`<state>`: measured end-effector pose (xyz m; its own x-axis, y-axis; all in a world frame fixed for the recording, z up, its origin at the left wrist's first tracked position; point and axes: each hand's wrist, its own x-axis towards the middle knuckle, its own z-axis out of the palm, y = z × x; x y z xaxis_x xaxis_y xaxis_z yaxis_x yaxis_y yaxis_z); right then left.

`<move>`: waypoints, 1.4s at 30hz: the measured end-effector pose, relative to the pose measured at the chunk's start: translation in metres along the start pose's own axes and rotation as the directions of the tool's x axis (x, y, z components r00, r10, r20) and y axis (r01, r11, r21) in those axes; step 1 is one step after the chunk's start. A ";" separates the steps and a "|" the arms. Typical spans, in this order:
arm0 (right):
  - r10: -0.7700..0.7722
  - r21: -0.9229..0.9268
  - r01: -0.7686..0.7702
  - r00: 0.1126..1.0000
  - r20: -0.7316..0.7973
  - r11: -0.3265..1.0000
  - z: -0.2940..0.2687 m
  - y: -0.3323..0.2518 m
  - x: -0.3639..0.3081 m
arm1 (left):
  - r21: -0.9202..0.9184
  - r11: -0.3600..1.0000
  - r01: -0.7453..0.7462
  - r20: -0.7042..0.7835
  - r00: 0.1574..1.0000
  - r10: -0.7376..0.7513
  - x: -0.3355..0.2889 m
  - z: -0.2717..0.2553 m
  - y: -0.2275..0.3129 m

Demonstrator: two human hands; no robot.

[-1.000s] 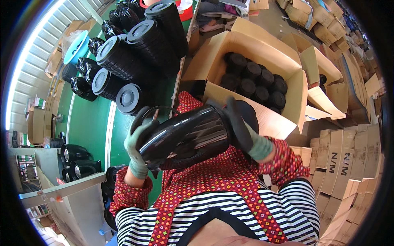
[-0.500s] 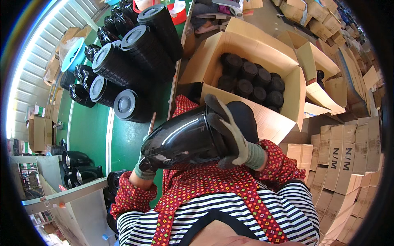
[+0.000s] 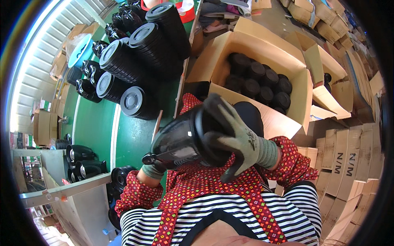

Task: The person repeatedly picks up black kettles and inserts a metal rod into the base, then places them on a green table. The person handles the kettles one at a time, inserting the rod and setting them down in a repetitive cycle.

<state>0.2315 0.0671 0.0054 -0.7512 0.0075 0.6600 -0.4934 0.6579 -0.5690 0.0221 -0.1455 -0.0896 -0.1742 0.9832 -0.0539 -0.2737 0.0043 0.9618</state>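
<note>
A glossy black jug-like body (image 3: 174,141) lies tilted across my lap, its narrow spouted end toward the lower left and its wide round end toward the right. My left hand (image 3: 153,170), in a glove with a green cuff, supports it from behind at the narrow end; its fingers are hidden. Over the wide end, my gloved right hand (image 3: 242,143) is closed with its fingers spread round the rim, the back of the glove facing up. The jug and the fingers are slightly blurred.
Left, a green workbench (image 3: 96,135) carries stacked black round parts (image 3: 133,102) and several glossy black jugs (image 3: 88,90). Ahead to the right stands an open carton (image 3: 283,127) holding black cylinders (image 3: 264,94). Flat cartons (image 3: 340,160) are piled at right; a metal-edged stand (image 3: 82,188) is at left.
My right hand has turned over the jug's wide end, so more of the glove's back shows and its fingers are more spread. The jug has tilted slightly. The whole view has shifted a little.
</note>
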 end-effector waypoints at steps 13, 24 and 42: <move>0.740 0.811 -0.293 0.631 -0.234 0.506 0.054 0.056 -0.035 | 0.698 0.704 -0.134 -0.278 0.855 0.439 0.038 -0.009 0.074; 0.590 0.211 -0.613 0.790 0.166 0.761 -0.048 0.091 -0.034 | 0.698 0.714 -0.055 -0.148 0.965 0.218 0.003 0.035 -0.040; 0.818 -0.551 -0.605 0.400 0.415 0.575 0.019 0.121 0.010 | 0.497 0.761 0.417 -0.616 0.787 -0.029 -0.055 -0.079 -0.043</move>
<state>0.1553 0.1324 -0.0664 -0.8854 0.2286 -0.4048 0.4122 0.7886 -0.4564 -0.0307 -0.2144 -0.1491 -0.7117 0.6618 -0.2354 0.1897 0.5038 0.8427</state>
